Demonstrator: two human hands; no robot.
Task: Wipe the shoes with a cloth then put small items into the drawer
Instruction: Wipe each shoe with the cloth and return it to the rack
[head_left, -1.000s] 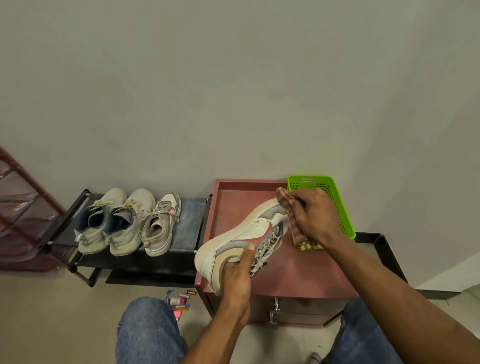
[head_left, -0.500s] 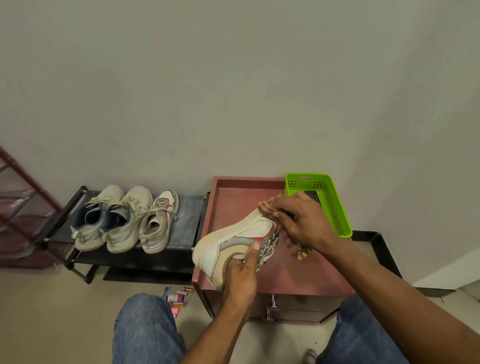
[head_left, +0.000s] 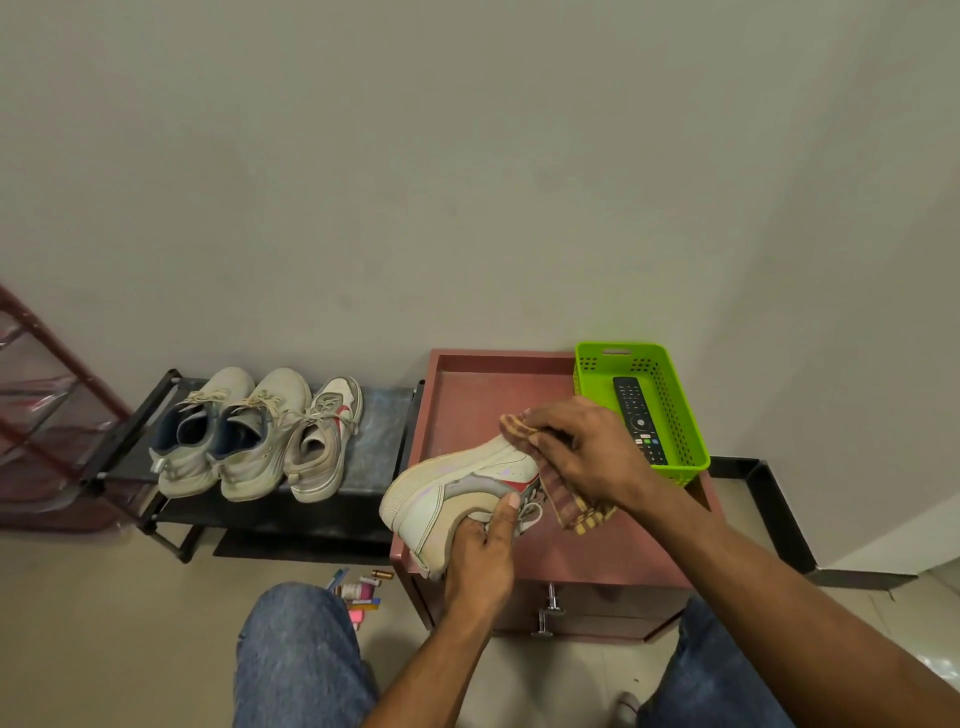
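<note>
At lower centre, the left hand (head_left: 480, 558) grips the white shoe (head_left: 457, 491) by its heel end, bracing it on its side atop the red cabinet (head_left: 478, 395) so the upper faces the wiping hand. Just above and right, the right hand (head_left: 587, 452) clutches the striped cloth (head_left: 569, 499) against the shoe's toe end. Small items (head_left: 358, 595) lie on the floor left of the closed drawer (head_left: 597, 608). Farther back, a green basket (head_left: 685, 421) holds a remote (head_left: 639, 418); at left, three shoes (head_left: 254, 431) wait on a black rack (head_left: 382, 426).
</note>
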